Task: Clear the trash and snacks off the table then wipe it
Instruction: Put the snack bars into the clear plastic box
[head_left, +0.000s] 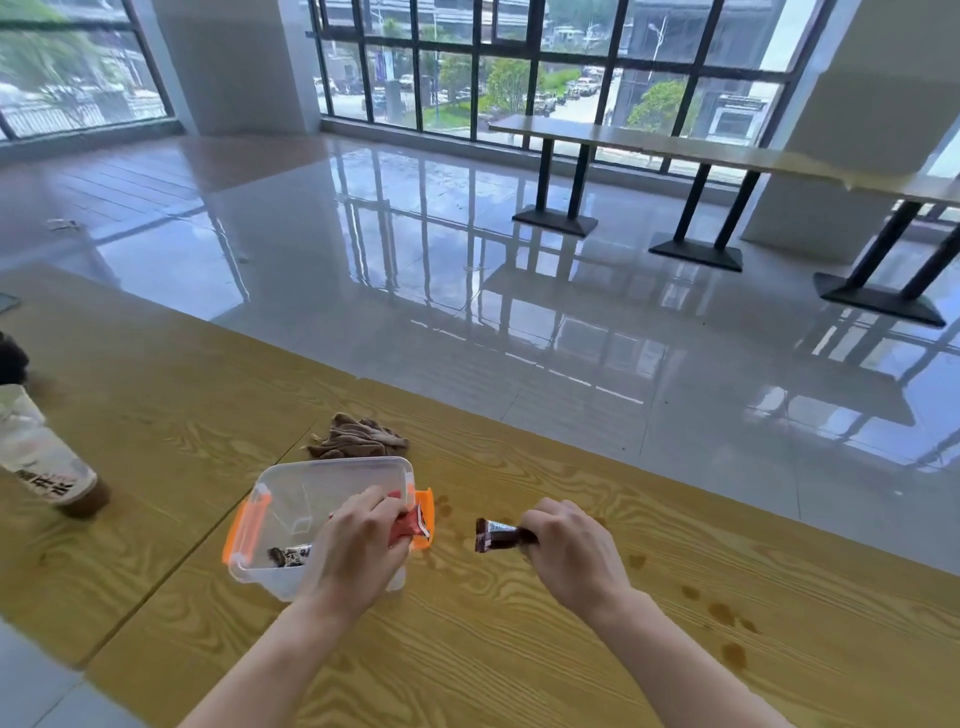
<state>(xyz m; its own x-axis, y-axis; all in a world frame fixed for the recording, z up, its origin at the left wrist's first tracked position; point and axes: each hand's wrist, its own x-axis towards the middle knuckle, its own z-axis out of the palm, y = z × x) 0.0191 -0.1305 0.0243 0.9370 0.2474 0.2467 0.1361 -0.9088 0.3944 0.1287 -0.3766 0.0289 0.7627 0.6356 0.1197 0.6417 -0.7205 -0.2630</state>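
Note:
A clear plastic box (311, 483) with orange clips stands on the wooden table (519, 649). Inside it lies a dark snack packet (290, 556). My left hand (358, 545) hovers over the box's right rim and grips a red snack packet (413, 522). To the right, my right hand (571, 551) pinches a dark brown snack bar (501, 535) a little above the table. A crumpled brown cloth (356, 437) lies just behind the box. Brown liquid stains (722, 613) dot the tabletop to the right and beside the box.
A paper cup (47, 457) with dark print lies tipped at the table's left edge. Beyond the table's far edge is a glossy tiled floor. Another long table (649, 140) on black legs stands by the windows at the back right.

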